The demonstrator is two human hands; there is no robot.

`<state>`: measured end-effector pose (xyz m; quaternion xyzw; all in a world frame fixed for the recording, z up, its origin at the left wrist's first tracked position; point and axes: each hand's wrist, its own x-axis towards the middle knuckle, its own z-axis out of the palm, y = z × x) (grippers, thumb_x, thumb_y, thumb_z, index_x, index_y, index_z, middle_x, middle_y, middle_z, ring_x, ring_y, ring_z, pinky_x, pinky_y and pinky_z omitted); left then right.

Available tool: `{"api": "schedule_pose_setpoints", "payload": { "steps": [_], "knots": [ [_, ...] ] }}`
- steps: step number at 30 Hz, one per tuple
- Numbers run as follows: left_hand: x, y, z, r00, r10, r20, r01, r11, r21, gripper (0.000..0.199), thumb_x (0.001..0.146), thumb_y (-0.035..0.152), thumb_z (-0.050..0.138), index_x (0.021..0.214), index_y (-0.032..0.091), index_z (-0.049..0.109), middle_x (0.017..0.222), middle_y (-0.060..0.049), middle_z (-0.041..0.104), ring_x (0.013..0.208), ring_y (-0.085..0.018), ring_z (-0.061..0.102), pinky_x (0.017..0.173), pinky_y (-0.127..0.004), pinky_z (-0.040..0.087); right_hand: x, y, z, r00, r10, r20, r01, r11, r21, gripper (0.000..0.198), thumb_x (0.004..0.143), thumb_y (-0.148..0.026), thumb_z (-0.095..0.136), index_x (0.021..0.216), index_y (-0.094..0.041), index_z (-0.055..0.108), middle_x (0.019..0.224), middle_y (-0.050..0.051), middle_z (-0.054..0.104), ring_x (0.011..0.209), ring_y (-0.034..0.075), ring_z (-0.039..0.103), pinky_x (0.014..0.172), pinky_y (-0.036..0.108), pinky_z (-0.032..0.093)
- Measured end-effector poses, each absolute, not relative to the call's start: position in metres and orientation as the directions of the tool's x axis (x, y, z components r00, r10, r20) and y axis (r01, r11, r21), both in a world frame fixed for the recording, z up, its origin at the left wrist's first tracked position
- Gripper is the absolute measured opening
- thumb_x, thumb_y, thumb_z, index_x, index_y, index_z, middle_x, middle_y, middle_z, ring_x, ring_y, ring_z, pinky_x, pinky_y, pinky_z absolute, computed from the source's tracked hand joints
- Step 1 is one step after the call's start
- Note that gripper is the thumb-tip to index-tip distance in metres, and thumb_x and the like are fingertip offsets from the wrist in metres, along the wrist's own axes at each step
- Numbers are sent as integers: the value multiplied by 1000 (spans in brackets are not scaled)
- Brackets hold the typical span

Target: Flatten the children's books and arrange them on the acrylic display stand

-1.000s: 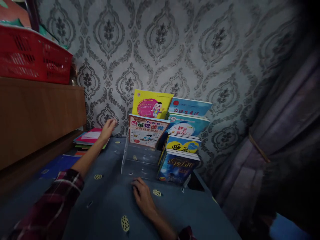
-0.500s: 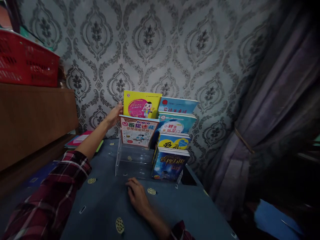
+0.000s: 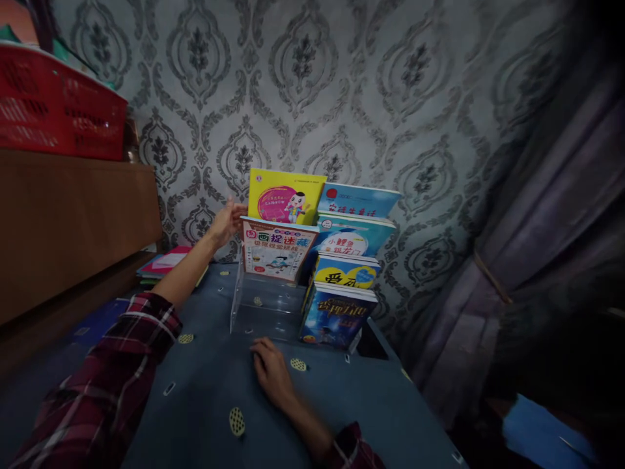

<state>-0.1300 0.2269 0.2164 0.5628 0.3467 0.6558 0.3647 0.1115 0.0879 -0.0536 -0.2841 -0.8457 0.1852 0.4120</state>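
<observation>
A clear acrylic stand point(image 3: 266, 312) on the table holds books in two tiered columns. At the left column's back is a yellow book point(image 3: 286, 195); a book with a white picture cover point(image 3: 278, 251) is in front of it. My left hand point(image 3: 225, 225) is at the yellow book's left edge, fingers stretched and thumb raised; whether the fingertips touch it is unclear. My right hand point(image 3: 273, 374) rests on the table before the stand, fingers loosely bent and holding nothing. The right column has a light-blue book point(image 3: 361, 200), a teal book point(image 3: 356, 236), yellow-and-blue books point(image 3: 344, 272) and dark-blue books point(image 3: 336, 319).
The blue patterned tablecloth point(image 3: 205, 404) covers the table. To the left, a red basket point(image 3: 63, 107) sits on a wooden cabinet point(image 3: 73, 221), with a pink book point(image 3: 170, 259) on a pile below. A tied curtain point(image 3: 478, 312) hangs at right, before patterned wallpaper point(image 3: 303, 58).
My left hand has loosened from the yellow book's edge, and its thumb has come up. My right hand stays on the table. The whole view has shifted slightly.
</observation>
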Motion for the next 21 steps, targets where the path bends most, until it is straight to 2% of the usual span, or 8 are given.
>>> {"api": "schedule_pose_setpoints", "payload": {
  "steps": [2,4,5,8,10,14,18,21],
  "knots": [
    [-157,225,200,-250,834,492,242,-438,866,77,100,71,18,119,14,66,102,-14,78,89,-21,76,75,-32,60,112,89,-55,-513,640,572,345,764,-546,34,91,-3,49,110,-21,71,110,10,69,103,22,69,91,35,57],
    [-188,219,180,-351,799,489,652,-167,740,73,104,59,8,129,16,61,105,-13,78,90,-19,76,76,-31,60,112,89,-55,-521,642,563,352,762,-543,33,91,-4,50,110,-21,71,110,11,69,103,23,69,92,36,57],
    [-204,215,169,-382,797,467,708,-72,703,69,104,57,14,129,14,61,109,-15,77,96,-22,75,80,-34,60,112,89,-54,-523,642,561,352,762,-544,32,92,-5,50,110,-20,71,109,11,69,103,23,69,92,36,57],
    [-240,196,133,-427,816,389,799,139,585,61,97,59,39,117,10,69,121,-23,73,119,-38,67,97,-50,54,112,88,-51,-525,641,560,343,762,-549,33,93,-5,48,111,-21,71,111,11,69,103,22,69,92,35,57],
    [-253,184,108,-431,839,332,844,245,477,61,91,60,52,121,10,68,137,-27,63,133,-46,54,107,-65,42,112,86,-48,-527,642,557,338,760,-556,34,93,-5,47,111,-21,71,111,11,69,103,22,69,91,35,57],
    [-260,169,65,-385,892,238,907,318,274,64,89,59,59,137,17,59,154,-25,49,149,-43,36,114,-75,25,113,86,-46,-531,649,546,339,752,-565,34,93,-6,46,110,-22,71,111,11,69,104,22,69,92,37,58],
    [-263,167,46,-339,921,191,940,322,115,58,93,45,57,144,18,51,158,-24,43,150,-42,33,112,-76,26,112,87,-46,-526,651,547,342,751,-566,35,94,-7,46,111,-22,71,111,11,69,104,22,69,92,37,58],
    [-268,167,46,-311,933,181,950,311,31,51,92,32,55,141,18,53,154,-23,48,146,-41,39,111,-74,31,112,87,-47,-533,653,538,339,747,-572,35,93,-7,46,112,-22,72,110,10,69,103,22,69,91,36,58]
  ]
}}
